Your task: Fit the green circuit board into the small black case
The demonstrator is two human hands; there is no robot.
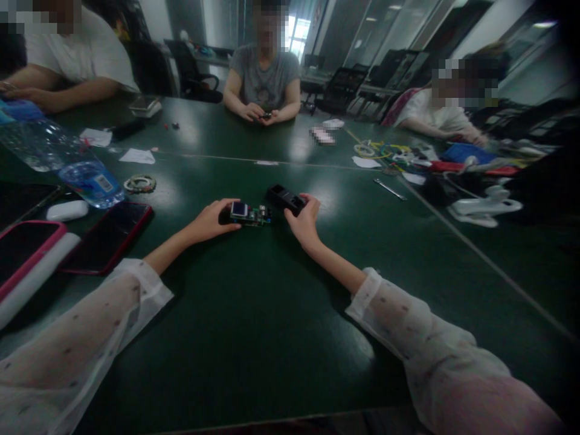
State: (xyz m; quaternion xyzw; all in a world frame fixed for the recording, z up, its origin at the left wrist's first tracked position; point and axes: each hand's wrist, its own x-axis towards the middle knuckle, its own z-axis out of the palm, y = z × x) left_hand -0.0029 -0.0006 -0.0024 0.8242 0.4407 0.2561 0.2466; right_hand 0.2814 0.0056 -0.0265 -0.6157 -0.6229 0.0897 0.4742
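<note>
Between the thumb and fingers of my left hand (pixel 218 219) is a small green circuit board (pixel 254 216) with a little square screen (pixel 239 209) on it. My right hand (pixel 306 219) grips a black plastic case (pixel 285 198) by its right end; openings show in its upper face. Board and case are close together, just above or on the dark green table (pixel 254 314), with a narrow gap between them. My palms and the far sides of both things are hidden.
Phones (pixel 111 238), a white earbud case (pixel 67 210), a clear water bottle (pixel 86 175) and a bracelet (pixel 140 183) lie at left. At right are a wrench (pixel 389 189), tangled cables (pixel 376 150) and a white device (pixel 487 205). Three people sit around the table.
</note>
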